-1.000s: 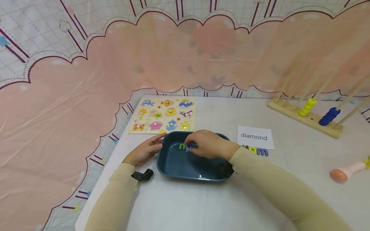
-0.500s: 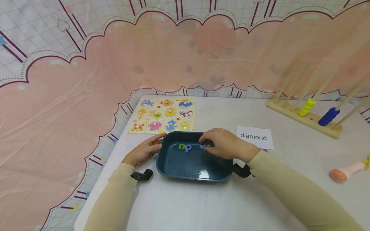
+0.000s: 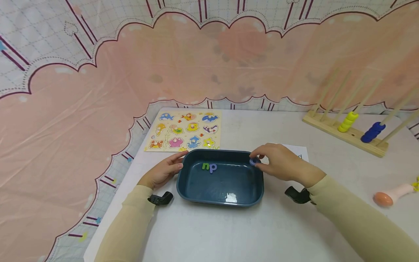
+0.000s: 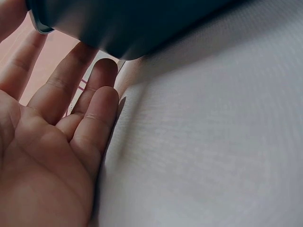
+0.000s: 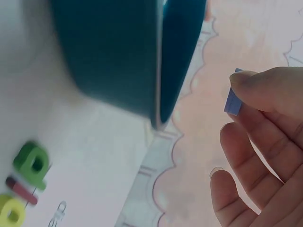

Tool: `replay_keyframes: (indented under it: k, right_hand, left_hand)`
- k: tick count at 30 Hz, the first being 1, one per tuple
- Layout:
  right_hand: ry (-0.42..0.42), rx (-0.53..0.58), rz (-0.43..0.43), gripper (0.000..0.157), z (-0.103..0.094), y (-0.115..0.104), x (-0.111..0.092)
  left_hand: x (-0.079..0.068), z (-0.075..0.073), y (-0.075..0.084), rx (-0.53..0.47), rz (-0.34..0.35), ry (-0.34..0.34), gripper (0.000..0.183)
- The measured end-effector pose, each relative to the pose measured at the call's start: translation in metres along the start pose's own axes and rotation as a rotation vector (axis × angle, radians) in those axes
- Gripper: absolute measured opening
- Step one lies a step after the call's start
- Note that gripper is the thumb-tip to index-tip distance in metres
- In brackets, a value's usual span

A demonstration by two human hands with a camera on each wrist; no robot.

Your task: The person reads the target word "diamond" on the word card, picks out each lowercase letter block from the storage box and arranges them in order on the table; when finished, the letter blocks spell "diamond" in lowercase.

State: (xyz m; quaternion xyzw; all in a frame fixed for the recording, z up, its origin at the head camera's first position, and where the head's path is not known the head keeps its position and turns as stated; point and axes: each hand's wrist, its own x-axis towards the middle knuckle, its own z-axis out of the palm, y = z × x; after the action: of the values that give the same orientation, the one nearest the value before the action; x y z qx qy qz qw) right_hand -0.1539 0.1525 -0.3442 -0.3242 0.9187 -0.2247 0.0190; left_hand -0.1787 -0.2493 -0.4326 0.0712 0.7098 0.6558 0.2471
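Observation:
My right hand (image 3: pixel 278 162) pinches a purple-blue letter (image 3: pixel 253 161) between thumb and forefinger, above the right rim of the dark blue tray (image 3: pixel 219 203). In the right wrist view only the edge of that letter (image 5: pixel 233 98) shows, so its shape is unclear. My left hand (image 3: pixel 162 170) touches the tray's left side with its fingers extended; the left wrist view shows those fingers (image 4: pixel 59 82) against the tray wall. Inside the tray lie a green letter n (image 3: pixel 205 166) and a purple letter p (image 3: pixel 213 167).
A word card (image 3: pixel 298 150) lies partly behind my right hand. Green (image 5: pixel 32 163), red (image 5: pixel 21 190) and yellow letters (image 5: pixel 10 213) sit beside it. An animal puzzle board (image 3: pixel 183 131), a wooden bead stand (image 3: pixel 347 133) and a pink toy (image 3: pixel 392 194) are around the table.
My right hand has lifted the purple-blue letter and moved right, from the tray's middle to above its right rim. The letter p is uncovered, and the word card is now partly hidden. My left hand stays put.

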Motion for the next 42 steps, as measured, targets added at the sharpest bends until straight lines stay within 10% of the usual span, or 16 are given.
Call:
replay_keyframes:
  k: [42]
  right_hand:
    - [-0.021,-0.011,0.353,0.032,-0.016,0.079,-0.081]
  left_hand:
    - [-0.001,0.0,0.001,0.006,0.006,-0.014,0.065]
